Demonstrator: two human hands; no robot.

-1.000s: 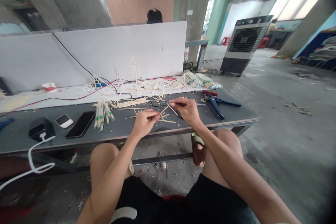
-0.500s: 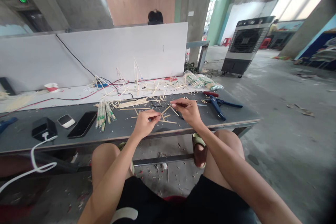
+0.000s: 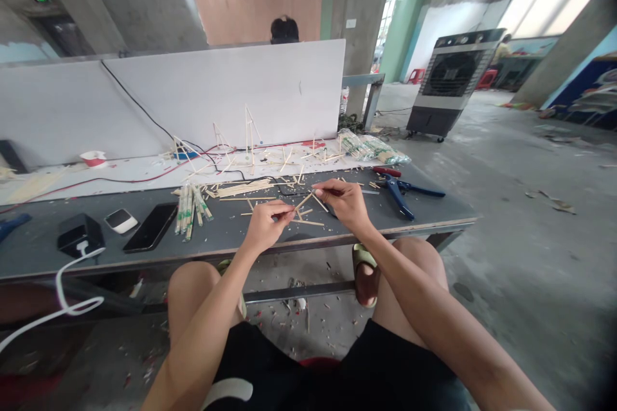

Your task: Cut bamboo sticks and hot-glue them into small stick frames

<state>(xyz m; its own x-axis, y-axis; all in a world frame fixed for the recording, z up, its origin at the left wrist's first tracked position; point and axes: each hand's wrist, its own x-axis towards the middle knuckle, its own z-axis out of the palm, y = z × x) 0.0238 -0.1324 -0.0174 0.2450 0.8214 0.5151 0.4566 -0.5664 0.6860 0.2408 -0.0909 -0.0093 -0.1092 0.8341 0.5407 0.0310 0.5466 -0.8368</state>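
Grey table (image 3: 226,241), w/ loose sticks (image 3: 243,189) in a pile toward its back; blue-handled cutter (image 3: 399,198) nr its R end; wrapped stick bundles (image 3: 189,210) beside phone (image 3: 151,227). R hand (image 3: 341,203) over table: thumb & index together at upper end of thin stick (image 3: 303,201), exact contact too small to tell. L hand (image 3: 270,223): fingertips pinched on same stick's lower end. Stick slants betw. hands, above other sticks on tabletop.

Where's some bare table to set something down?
Along the near edge between the right hand and blue cutter; also between the black box and blue tool at far left. Sticks crowd the middle.
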